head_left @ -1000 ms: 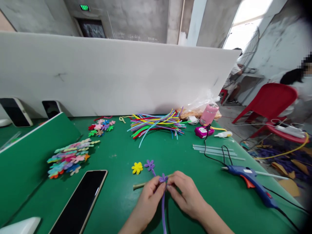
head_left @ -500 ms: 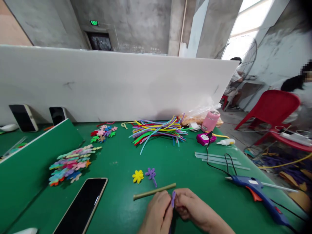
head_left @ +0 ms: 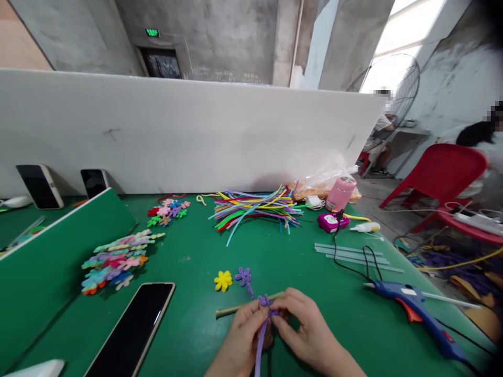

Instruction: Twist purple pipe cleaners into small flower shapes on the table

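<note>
Between my two hands is a purple pipe cleaner (head_left: pixel 259 348), its upper end bent into small petal loops and its long tail hanging toward me. My left hand (head_left: pixel 245 335) pinches it from the left. The fingertips of my right hand (head_left: pixel 304 327) close on the looped part from the right. Just behind them lies an olive-green stick (head_left: pixel 228 312), partly covered by my fingers. Farther back on the table are a yellow pipe-cleaner flower (head_left: pixel 223 281) and a purple flower with a short stem (head_left: pixel 244 277).
A bundle of coloured pipe cleaners (head_left: pixel 255 209) lies at the back. Finished flowers (head_left: pixel 116 259) are heaped on the left, beside a phone (head_left: pixel 131 327). To the right are glue sticks (head_left: pixel 353 255) and a blue glue gun (head_left: pixel 412 303) with a trailing cord.
Both hands have risen slightly and turned, bringing the purple petal loops and the hanging tail into sight. They now cover more of the olive-green stick.
</note>
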Tool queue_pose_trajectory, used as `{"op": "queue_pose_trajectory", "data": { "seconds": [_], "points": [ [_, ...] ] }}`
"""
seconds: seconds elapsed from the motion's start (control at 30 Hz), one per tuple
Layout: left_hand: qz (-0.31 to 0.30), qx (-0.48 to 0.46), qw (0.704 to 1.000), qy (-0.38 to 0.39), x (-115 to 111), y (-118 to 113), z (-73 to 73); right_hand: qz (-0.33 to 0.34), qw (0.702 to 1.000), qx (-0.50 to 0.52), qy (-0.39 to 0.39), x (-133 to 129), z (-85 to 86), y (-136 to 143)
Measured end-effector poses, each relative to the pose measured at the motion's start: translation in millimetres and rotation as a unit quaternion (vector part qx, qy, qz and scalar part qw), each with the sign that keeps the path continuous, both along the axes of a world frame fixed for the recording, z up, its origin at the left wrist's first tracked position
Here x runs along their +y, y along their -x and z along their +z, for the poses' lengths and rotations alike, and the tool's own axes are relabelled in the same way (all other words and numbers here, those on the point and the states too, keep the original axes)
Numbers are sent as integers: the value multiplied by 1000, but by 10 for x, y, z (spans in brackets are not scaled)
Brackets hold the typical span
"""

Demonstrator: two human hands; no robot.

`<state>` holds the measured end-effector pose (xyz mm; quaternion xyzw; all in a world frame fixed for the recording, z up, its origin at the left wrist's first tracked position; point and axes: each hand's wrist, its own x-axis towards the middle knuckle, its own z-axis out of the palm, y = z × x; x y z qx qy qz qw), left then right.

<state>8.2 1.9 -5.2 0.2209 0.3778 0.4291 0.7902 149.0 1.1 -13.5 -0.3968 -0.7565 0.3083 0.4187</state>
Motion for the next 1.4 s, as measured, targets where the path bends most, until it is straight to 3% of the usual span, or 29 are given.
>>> {"op": "queue_pose_trajectory", "data": {
  "seconds": [0.1,0.2,0.3,0.4,0.5,0.57,0.7,0.77,0.8,1.03,1.4],
  "points": [
    [-19,-38,999,22,-1,8,-19,0,998,-22,-58,12,25,-15],
    [-8,-4,1000,-5,-18,9,-7,-21,998,-29,-61,7,34,2],
    [3,70,994,-79,-39,11,17,-37,999,-4,5,-11,41,34],
    [-12,164,974,-155,-57,23,48,-35,988,63,138,-12,53,68],
    [-32,246,942,-226,-75,38,74,-6,946,174,274,12,43,94],
    [-44,290,915,-278,-93,49,65,18,895,250,369,29,15,100],
    [-50,383,825,-412,-135,77,-36,75,793,332,505,39,-61,85],
    [-38,411,784,-464,-142,88,-79,94,784,352,503,38,-90,81],
    [-33,415,778,-470,-139,89,-86,94,789,357,490,39,-100,82],
    [-40,363,870,-331,-88,44,30,40,858,316,402,52,-95,94],
    [-39,277,924,-263,-59,52,34,37,919,207,333,50,-11,30]
  ]
}}
